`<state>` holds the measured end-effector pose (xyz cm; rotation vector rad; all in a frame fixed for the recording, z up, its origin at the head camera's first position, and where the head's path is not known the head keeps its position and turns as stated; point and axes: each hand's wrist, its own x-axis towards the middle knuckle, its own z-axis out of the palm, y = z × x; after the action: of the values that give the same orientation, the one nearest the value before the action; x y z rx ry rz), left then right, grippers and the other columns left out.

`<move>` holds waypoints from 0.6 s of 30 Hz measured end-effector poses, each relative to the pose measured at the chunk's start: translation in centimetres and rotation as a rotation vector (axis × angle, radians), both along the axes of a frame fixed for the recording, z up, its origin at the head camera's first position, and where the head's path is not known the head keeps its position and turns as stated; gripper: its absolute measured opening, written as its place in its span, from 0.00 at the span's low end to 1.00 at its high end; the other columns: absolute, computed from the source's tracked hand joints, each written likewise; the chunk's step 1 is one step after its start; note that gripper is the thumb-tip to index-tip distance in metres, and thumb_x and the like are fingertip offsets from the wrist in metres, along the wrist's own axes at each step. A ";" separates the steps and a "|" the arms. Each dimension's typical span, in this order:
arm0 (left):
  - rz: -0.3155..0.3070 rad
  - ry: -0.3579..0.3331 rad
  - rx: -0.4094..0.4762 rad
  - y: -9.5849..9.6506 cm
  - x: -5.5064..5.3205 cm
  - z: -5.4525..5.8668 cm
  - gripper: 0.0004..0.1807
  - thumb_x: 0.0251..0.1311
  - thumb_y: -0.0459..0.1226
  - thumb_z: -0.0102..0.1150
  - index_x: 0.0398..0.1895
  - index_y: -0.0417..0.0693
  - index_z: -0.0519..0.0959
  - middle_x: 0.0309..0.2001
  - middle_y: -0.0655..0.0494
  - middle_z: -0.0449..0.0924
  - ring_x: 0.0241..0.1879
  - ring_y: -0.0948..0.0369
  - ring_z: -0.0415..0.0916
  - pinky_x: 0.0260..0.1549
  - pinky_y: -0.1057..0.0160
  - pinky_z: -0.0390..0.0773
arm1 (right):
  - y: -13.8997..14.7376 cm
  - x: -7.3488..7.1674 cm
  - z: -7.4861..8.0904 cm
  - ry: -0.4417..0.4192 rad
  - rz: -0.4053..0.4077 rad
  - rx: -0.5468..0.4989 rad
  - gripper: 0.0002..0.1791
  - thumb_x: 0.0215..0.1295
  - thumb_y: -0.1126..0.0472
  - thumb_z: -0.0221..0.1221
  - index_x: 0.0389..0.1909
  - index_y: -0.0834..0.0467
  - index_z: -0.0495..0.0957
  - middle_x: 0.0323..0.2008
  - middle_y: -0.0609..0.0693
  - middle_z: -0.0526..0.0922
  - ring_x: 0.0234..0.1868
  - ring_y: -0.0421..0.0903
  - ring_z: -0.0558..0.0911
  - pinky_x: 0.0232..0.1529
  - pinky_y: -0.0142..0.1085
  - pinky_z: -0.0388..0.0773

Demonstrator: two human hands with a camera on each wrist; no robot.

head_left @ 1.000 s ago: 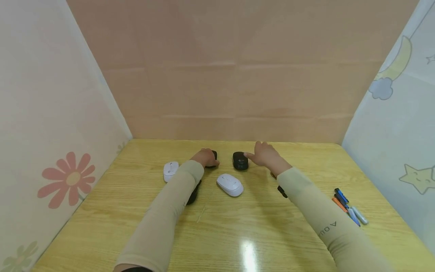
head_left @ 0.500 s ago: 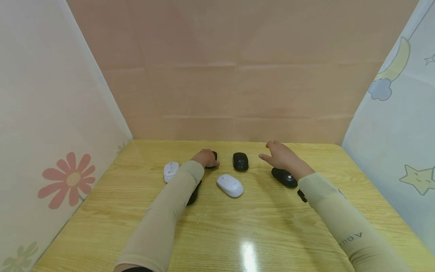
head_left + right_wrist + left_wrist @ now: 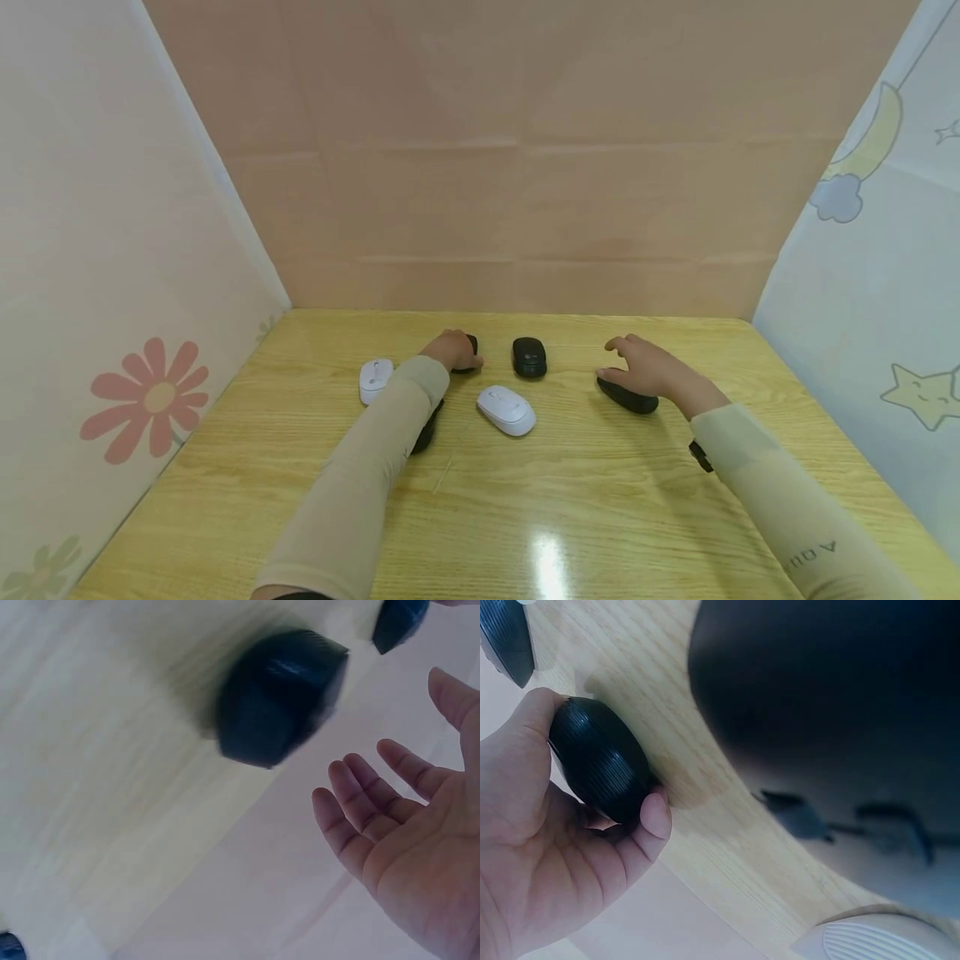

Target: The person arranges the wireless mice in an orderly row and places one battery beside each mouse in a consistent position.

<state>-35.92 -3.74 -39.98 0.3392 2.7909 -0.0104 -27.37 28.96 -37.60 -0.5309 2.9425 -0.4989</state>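
My left hand [image 3: 452, 348] grips a black computer mouse [image 3: 604, 757] near the back of the table, thumb on one side and fingers on the other in the left wrist view. Over to the right, my right hand [image 3: 647, 367] is just above a second black mouse [image 3: 628, 398], partly covering it. Its fingers look loosely spread and hold nothing in the right wrist view, where that mouse [image 3: 277, 697] appears blurred and apart from the fingertips. Between the hands lies another black mouse [image 3: 529, 357].
A white mouse [image 3: 507, 409] lies mid-table, and another white mouse [image 3: 375, 381] left of the left hand. The left sleeve partly hides a black mouse [image 3: 425, 433]. Behind the wooden table [image 3: 480, 517] rises a brown backdrop [image 3: 480, 183].
My right hand has moved right, from beside the middle black mouse to above the right one. The right sleeve now covers the pens seen earlier. My left hand has stayed on its mouse.
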 end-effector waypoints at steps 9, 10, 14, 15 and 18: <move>-0.001 0.004 0.010 -0.2 -0.1 -0.2 0.32 0.70 0.55 0.46 0.60 0.36 0.75 0.66 0.41 0.66 0.65 0.47 0.63 0.60 0.53 0.65 | 0.9 0.8 -1.5 -0.021 -0.004 0.081 0.37 0.68 0.44 0.57 0.66 0.69 0.64 0.60 0.71 0.67 0.58 0.69 0.69 0.53 0.61 0.67; 0.000 0.004 0.011 -0.2 -0.1 -0.2 0.33 0.70 0.55 0.46 0.60 0.36 0.75 0.66 0.41 0.66 0.65 0.47 0.63 0.60 0.53 0.65 | 1.0 0.7 -1.7 -0.018 -0.004 0.096 0.38 0.68 0.44 0.57 0.66 0.69 0.64 0.60 0.71 0.66 0.59 0.69 0.69 0.54 0.61 0.66; 0.009 0.004 0.016 -0.1 -0.1 -0.2 0.33 0.70 0.55 0.46 0.61 0.36 0.74 0.66 0.41 0.66 0.64 0.47 0.64 0.60 0.53 0.66 | 1.1 0.5 -2.3 -0.011 -0.001 0.135 0.38 0.67 0.42 0.58 0.66 0.66 0.65 0.60 0.71 0.67 0.59 0.69 0.69 0.53 0.61 0.67; 0.014 0.003 0.019 -0.1 -0.1 -0.2 0.33 0.70 0.55 0.46 0.62 0.36 0.74 0.66 0.41 0.66 0.64 0.47 0.64 0.60 0.53 0.66 | 1.2 0.5 -2.4 -0.012 0.000 0.141 0.38 0.67 0.42 0.58 0.67 0.66 0.65 0.60 0.71 0.67 0.58 0.69 0.70 0.52 0.61 0.67; 0.022 -0.001 0.026 -0.1 -0.1 -0.1 0.33 0.70 0.56 0.47 0.62 0.36 0.73 0.67 0.41 0.65 0.64 0.47 0.64 0.60 0.53 0.66 | 1.4 0.3 -2.7 -0.022 0.000 0.146 0.38 0.66 0.42 0.59 0.67 0.65 0.65 0.58 0.70 0.69 0.56 0.68 0.72 0.50 0.60 0.69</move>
<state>-35.98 -3.85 -40.11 0.3145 2.7952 0.0311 -27.07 30.33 -40.27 -0.5050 2.9281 -0.2842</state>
